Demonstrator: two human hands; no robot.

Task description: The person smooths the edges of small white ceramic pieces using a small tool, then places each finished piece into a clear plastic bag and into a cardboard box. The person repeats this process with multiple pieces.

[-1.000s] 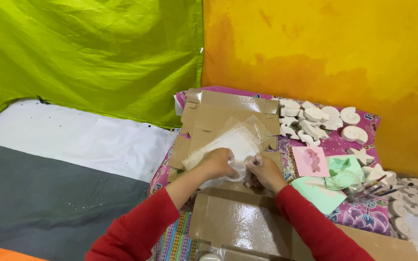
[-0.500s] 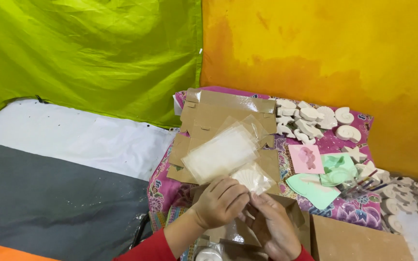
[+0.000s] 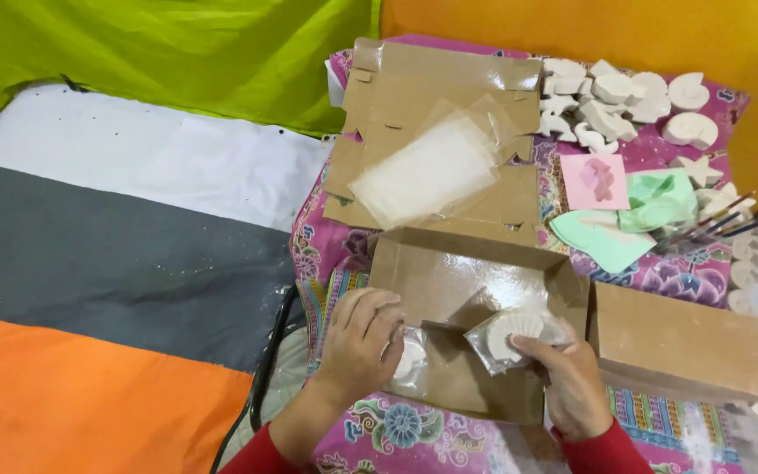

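The right hand point(image 3: 572, 386) pinches a bagged plaster shell point(image 3: 512, 335), light but likely brittle and slippery, by its edge, while the left hand point(image 3: 357, 338), curled, presses another bagged piece point(image 3: 407, 360) just beneath its fingertips.

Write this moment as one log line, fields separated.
left hand: on bagged white piece | right hand: holds bagged shell cast | open cardboard box

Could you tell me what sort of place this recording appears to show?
Probably a small home craft workspace set on the floor. White plaster shapes, coloured moulds and paintbrushes lie on a flowered cloth, and the right hand holds a bagged shell cast over a cardboard box.
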